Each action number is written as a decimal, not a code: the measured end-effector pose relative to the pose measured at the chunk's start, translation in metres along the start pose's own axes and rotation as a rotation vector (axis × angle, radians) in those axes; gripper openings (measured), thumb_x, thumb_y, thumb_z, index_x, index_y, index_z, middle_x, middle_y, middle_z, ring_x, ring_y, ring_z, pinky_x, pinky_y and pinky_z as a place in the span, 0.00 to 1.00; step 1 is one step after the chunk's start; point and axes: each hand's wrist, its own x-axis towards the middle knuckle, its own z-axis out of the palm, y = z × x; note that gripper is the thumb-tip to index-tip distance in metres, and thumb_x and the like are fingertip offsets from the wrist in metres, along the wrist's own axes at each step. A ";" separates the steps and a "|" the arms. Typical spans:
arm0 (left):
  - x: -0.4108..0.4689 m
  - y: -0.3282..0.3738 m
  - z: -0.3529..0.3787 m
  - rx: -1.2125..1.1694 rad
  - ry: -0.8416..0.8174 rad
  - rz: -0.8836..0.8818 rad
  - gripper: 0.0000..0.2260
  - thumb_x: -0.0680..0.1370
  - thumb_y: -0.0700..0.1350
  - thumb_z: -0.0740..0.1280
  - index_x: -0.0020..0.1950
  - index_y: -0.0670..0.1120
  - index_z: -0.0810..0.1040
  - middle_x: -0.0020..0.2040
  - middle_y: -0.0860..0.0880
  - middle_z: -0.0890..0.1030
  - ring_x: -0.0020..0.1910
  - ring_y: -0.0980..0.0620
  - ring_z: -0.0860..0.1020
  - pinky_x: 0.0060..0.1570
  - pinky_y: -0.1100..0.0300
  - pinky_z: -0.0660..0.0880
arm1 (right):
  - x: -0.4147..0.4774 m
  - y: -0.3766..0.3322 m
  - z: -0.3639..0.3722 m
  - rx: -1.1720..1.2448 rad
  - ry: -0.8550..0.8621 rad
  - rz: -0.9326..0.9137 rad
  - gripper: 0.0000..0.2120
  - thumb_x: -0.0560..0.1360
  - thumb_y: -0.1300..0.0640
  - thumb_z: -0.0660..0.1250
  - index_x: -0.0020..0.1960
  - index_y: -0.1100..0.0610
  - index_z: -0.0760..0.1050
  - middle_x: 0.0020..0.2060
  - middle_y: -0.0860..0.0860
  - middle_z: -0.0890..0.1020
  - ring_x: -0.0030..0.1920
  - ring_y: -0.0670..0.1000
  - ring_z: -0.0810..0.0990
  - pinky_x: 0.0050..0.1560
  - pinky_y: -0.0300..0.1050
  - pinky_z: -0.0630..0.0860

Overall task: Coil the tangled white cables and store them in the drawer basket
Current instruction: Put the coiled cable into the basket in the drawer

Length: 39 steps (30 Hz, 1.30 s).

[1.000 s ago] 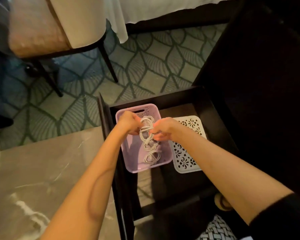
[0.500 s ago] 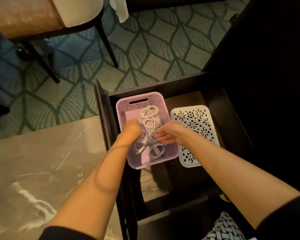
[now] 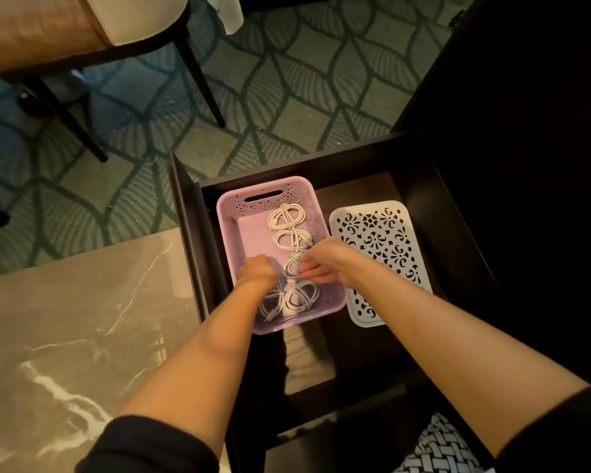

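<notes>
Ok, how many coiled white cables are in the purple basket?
5 coils: farthest coil by the handle slot, second coil, third coil at the right hand, fourth coil nearest, fifth coil by the left hand. Hands may hide more.
</notes>
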 end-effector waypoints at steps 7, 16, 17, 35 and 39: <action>0.000 0.002 -0.001 -0.050 -0.037 -0.039 0.15 0.76 0.33 0.62 0.63 0.33 0.70 0.64 0.37 0.72 0.62 0.39 0.72 0.55 0.54 0.73 | 0.003 0.002 0.001 0.034 0.009 0.024 0.13 0.79 0.64 0.59 0.62 0.66 0.71 0.53 0.61 0.81 0.50 0.55 0.82 0.45 0.42 0.78; 0.003 0.006 -0.013 -0.030 0.018 -0.027 0.14 0.78 0.36 0.60 0.64 0.36 0.69 0.64 0.39 0.72 0.62 0.41 0.72 0.57 0.55 0.71 | -0.012 -0.004 -0.012 0.040 0.044 0.005 0.11 0.80 0.64 0.57 0.59 0.66 0.74 0.48 0.59 0.82 0.47 0.54 0.82 0.53 0.45 0.78; 0.002 0.011 -0.019 -0.042 0.042 -0.005 0.14 0.78 0.37 0.61 0.63 0.36 0.70 0.62 0.38 0.73 0.61 0.41 0.73 0.57 0.55 0.71 | -0.017 -0.004 -0.018 0.042 0.072 -0.017 0.11 0.80 0.64 0.57 0.59 0.67 0.74 0.45 0.58 0.82 0.44 0.52 0.81 0.52 0.45 0.79; -0.206 0.164 -0.143 -0.374 0.598 0.747 0.11 0.78 0.46 0.61 0.54 0.44 0.80 0.52 0.42 0.80 0.55 0.43 0.77 0.52 0.57 0.71 | -0.263 -0.026 -0.150 0.207 0.695 -0.677 0.08 0.79 0.63 0.59 0.47 0.58 0.76 0.42 0.54 0.81 0.45 0.51 0.82 0.49 0.43 0.78; -0.268 0.189 -0.145 -0.360 0.629 0.912 0.10 0.78 0.44 0.61 0.52 0.43 0.80 0.49 0.41 0.81 0.52 0.43 0.78 0.54 0.51 0.75 | -0.340 0.000 -0.166 0.270 0.797 -0.811 0.13 0.78 0.68 0.54 0.42 0.57 0.74 0.40 0.55 0.81 0.37 0.49 0.81 0.45 0.39 0.77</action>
